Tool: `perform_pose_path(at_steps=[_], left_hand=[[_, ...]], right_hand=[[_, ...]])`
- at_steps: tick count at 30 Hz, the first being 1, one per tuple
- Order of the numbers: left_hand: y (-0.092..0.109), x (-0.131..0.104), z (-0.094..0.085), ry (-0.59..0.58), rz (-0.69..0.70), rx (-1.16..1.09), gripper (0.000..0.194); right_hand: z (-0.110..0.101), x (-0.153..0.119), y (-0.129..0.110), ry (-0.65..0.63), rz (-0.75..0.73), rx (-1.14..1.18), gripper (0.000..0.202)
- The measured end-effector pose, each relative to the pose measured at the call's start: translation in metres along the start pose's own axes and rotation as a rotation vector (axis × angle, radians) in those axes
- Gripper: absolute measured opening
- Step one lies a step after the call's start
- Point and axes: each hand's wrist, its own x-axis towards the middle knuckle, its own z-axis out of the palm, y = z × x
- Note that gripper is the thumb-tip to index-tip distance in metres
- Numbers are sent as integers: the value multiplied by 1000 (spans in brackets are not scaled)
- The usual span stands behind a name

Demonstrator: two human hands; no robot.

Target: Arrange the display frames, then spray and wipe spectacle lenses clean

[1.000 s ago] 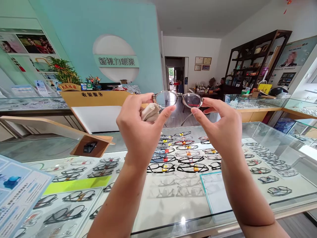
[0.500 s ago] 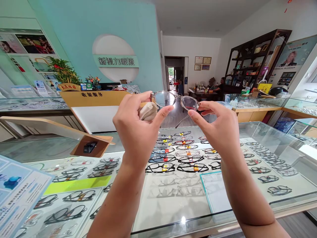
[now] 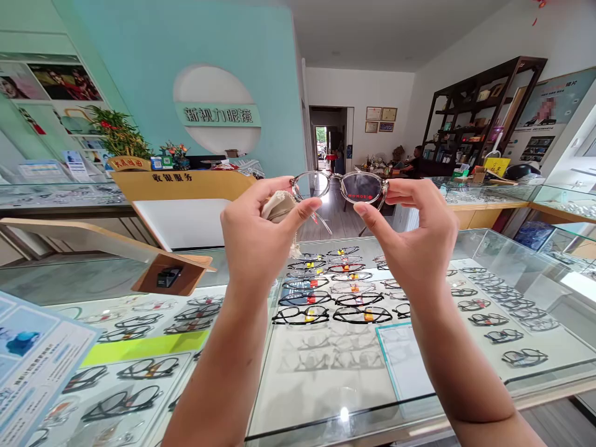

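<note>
A pair of eyeglasses (image 3: 335, 177) with a clear round frame is held up in front of me, above the glass counter. Red lettering shows on the right lens, and the temples point away and down. My left hand (image 3: 261, 230) pinches the left rim between thumb and fingers, with a bunched beige cloth (image 3: 278, 208) tucked in the same grip. My right hand (image 3: 414, 223) pinches the right end of the frame near the hinge. Beneath lie rows of eyeglasses (image 3: 358, 300) inside the display case (image 3: 326, 397).
To the left are a wooden stand (image 3: 172, 273) and a blue printed sheet (image 3: 35, 372). A yellow-topped cashier desk (image 3: 181, 186) stands behind. More glass cases (image 3: 484, 192) line the right. A person (image 3: 414, 162) sits at the far table, near a dark shelf (image 3: 475, 112).
Both hands have moved slightly right with the eyeglasses. The frame has turned from a tilt to nearly level, so the right lens faces me and its lettering shows. More cloth hangs below my left hand.
</note>
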Motion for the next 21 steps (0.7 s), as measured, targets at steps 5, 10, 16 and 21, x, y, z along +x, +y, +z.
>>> perform_pose_path(at_steps=[5,10,16,21], left_hand=[[1,0,2,-7,4,-11,51],[0,0,2,-18,-16,-18,52],[0,0,3,-22,-2,-25,51],[6,-6,5,58,52,-10,52]], right_hand=[[-1,0,0,17,-43,-47,31],[-2,0,-2,20,-48,-40,29],[-2,0,-3,18,-33,-45,32],[0,1,1,-31,11,-31,33]])
